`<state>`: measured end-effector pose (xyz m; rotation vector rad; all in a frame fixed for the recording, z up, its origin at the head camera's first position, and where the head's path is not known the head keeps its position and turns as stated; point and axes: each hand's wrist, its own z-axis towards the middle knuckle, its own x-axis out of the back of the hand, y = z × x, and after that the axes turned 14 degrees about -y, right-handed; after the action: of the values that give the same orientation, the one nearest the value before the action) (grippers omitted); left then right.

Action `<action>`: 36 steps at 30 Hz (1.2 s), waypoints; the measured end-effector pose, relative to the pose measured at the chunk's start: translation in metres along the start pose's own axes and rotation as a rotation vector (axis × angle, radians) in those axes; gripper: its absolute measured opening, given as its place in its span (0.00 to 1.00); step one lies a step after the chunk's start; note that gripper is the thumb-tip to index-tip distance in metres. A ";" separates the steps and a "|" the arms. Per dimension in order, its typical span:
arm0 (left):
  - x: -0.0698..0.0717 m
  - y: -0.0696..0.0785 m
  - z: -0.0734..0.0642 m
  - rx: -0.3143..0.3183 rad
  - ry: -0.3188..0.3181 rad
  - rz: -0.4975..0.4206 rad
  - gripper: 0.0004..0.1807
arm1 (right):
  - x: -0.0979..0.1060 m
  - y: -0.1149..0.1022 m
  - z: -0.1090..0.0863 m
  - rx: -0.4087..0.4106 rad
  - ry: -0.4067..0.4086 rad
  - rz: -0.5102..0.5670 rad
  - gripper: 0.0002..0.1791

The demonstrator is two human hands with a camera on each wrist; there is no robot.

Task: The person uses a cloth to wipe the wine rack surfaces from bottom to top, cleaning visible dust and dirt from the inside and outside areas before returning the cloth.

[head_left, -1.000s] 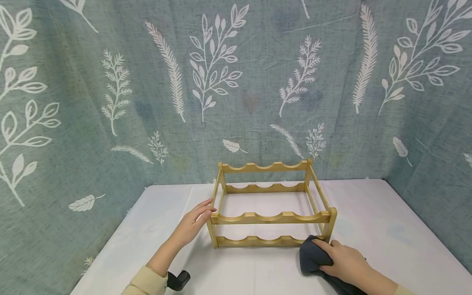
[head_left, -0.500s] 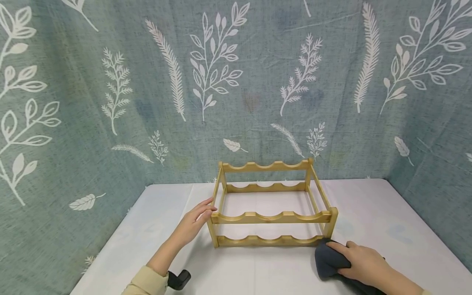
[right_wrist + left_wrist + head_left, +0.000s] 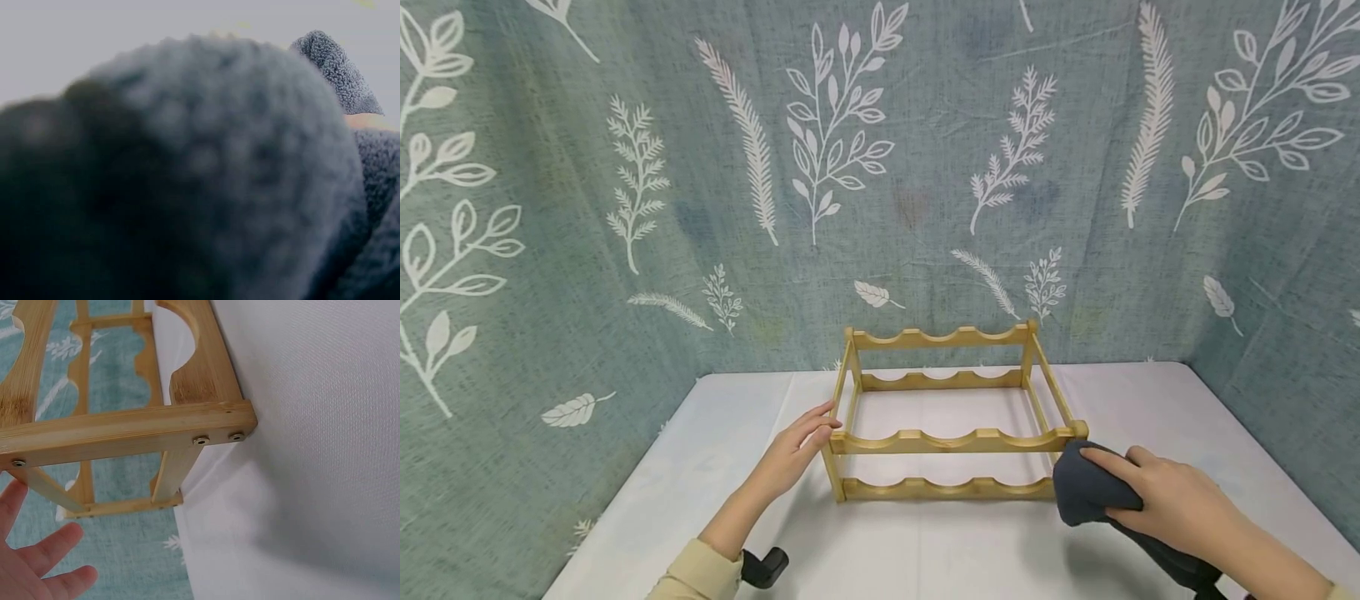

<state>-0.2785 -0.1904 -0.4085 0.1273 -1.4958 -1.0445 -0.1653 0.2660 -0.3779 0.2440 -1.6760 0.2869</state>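
Observation:
A wooden bottle rack with scalloped rails stands on the white table. My left hand touches its front left corner; in the left wrist view the fingers are spread and fairly straight beside the frame. A dark grey-blue cloth is bunched in my right hand, fingers and thumb curled into it. That cloth lies against the rack's front right post, below the top corner, and covers part of it. Blurred fluffy fabric of the cloth fills most of the right wrist view.
The white table reaches back to a green-blue curtain with a white leaf pattern, which also hangs at both sides. A black strap piece sits at my left wrist.
My right hand has moved right and then up with the cloth, from the lower front rail to the front right post. The left hand and the rack stay in place.

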 end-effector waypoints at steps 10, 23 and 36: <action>0.000 0.001 0.000 0.011 -0.003 0.002 0.16 | 0.000 0.003 -0.001 0.016 0.006 -0.012 0.37; -0.001 0.001 -0.001 0.002 0.003 -0.003 0.16 | -0.052 0.010 0.025 -0.020 -0.300 0.163 0.36; 0.000 0.002 -0.001 -0.011 0.012 0.004 0.15 | -0.041 0.019 0.015 0.053 -0.214 0.117 0.37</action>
<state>-0.2771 -0.1897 -0.4078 0.1230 -1.4784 -1.0472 -0.1805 0.2784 -0.4212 0.2228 -1.8995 0.4041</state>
